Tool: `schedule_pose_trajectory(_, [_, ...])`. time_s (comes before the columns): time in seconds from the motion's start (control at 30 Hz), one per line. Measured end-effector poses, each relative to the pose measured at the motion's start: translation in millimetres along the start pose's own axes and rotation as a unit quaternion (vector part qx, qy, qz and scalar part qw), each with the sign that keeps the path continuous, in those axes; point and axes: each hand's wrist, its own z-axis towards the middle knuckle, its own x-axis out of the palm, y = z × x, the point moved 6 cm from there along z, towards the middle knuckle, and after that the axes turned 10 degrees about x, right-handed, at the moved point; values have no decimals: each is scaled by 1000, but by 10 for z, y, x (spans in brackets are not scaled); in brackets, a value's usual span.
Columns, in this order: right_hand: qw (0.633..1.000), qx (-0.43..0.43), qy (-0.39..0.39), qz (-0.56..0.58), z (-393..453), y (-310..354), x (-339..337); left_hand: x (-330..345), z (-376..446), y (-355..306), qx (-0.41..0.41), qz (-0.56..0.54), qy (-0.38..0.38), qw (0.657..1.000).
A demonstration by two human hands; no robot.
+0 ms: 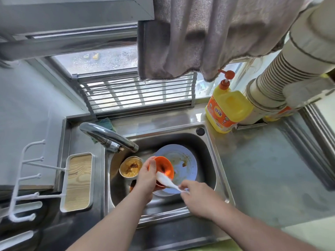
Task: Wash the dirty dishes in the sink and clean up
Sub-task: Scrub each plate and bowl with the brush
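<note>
Left hand [146, 180] grips orange bowl [164, 166] over sink [215, 160]; right hand [194, 193] pinches spoon [166, 181]. Risk: wet bowl slips onto plate [188, 160].

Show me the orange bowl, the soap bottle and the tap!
Orange bowl [164, 164]: head view, on its inner wall.
Soap bottle [227, 110]: head view, on its yellow body.
Tap [108, 135]: head view, on the curved spout.

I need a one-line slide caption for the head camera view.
Left hand holds orange bowl; right hand scrapes it with white spoon.
</note>
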Motion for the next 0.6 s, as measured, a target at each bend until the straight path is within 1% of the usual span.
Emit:
schedule_pose_trajectory(0.03, [995,19,39,89,-5,48,27,21,-26,31,2,-1,-20,1000])
schedule_pose_trajectory(0.07, [989,27,51,137,30,86,33,44,-66,83,-7,-19,-38,999])
schedule_pose_trajectory(0.1, [989,18,40,142,70,109,18,72,-103,141,-22,-42,-48,998])
schedule_pose_trajectory(0.13, [993,4,10,115,117,93,-16,105,-131,185,-38,-61,-49,996])
schedule_pose_trajectory(0.2, [998,-8,-65,-8,199,-30,-105,153,-134,173,-48,-68,-36,996])
schedule_pose_trajectory(0.23, [995,-1,-82,-59,220,-122,-129,159,-108,143,-45,-57,-28,997])
schedule_pose_trajectory(0.27, [993,7,-84,-80,234,-218,-132,153,-84,99,-39,-46,-25,998])
schedule_pose_trajectory(0.3, [995,14,-72,-64,226,-277,-108,136,-65,57,-36,-36,-28,998])
schedule_pose_trajectory(0.33, [999,25,-45,-17,209,-297,-42,122,-54,32,-36,-31,-33,998])
schedule_pose_trajectory(0.37, [999,31,-6,40,169,-263,30,122,-56,37,-41,-40,-41,998])
schedule_pose_trajectory(0.43, [983,40,67,169,128,-129,180,149,-103,115,-59,-77,-59,994])
schedule_pose_trajectory(0.47, [974,44,74,210,133,-79,192,185,-157,168,-69,-95,-62,991])
schedule_pose_trajectory(0.5, [972,45,60,224,151,-54,150,228,-211,218,-80,-116,-65,988])
schedule_pose_trajectory(0.53, [977,34,30,207,193,-51,69,261,-256,250,-88,-135,-68,985])
schedule_pose_trajectory(0.57, [989,20,-15,146,245,-81,-25,279,-279,267,-94,-148,-67,982])
schedule_pose_trajectory(0.6, [997,17,-50,53,275,-149,-94,282,-274,272,-96,-150,-66,982])
